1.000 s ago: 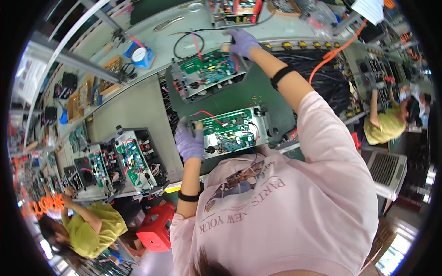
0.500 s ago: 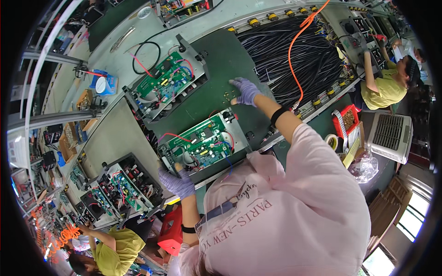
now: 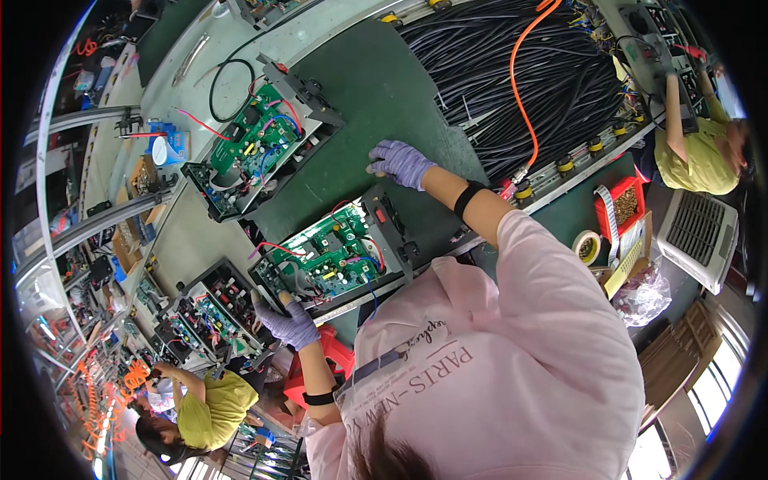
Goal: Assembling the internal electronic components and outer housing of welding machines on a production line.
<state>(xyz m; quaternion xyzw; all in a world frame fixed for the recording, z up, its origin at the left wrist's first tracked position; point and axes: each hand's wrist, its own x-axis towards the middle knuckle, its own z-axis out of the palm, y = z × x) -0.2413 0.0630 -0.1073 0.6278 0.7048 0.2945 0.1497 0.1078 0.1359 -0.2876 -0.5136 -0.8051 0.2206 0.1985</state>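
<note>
My left hand (image 3: 290,322), in a purple knit glove, is at the near left corner of an open electronics unit (image 3: 387,228) with a green circuit board (image 3: 340,244). Its thumb and fingers are apart, with the fingertips by the unit's edge. Beyond that unit, my right hand (image 3: 402,163), gloved alike, is low over the green mat (image 3: 364,88). Its fingers are drawn together, and whatever they may hold is hidden. A second open unit (image 3: 308,108), also with a green board (image 3: 256,136), sits farther off to the left.
Black cables (image 3: 496,96) lie bundled at the far right, with an orange hose (image 3: 516,80) across them. A red bin (image 3: 620,208) of small brass-coloured parts and a tape roll (image 3: 586,246) are on the right. More open units (image 3: 228,300) stand left; co-workers (image 3: 212,412) work nearby.
My right hand's fingers have drawn together, and the small brass-coloured pieces that lay beside it on the mat no longer show. The whole view has shifted; my left hand stays at the unit's corner.
</note>
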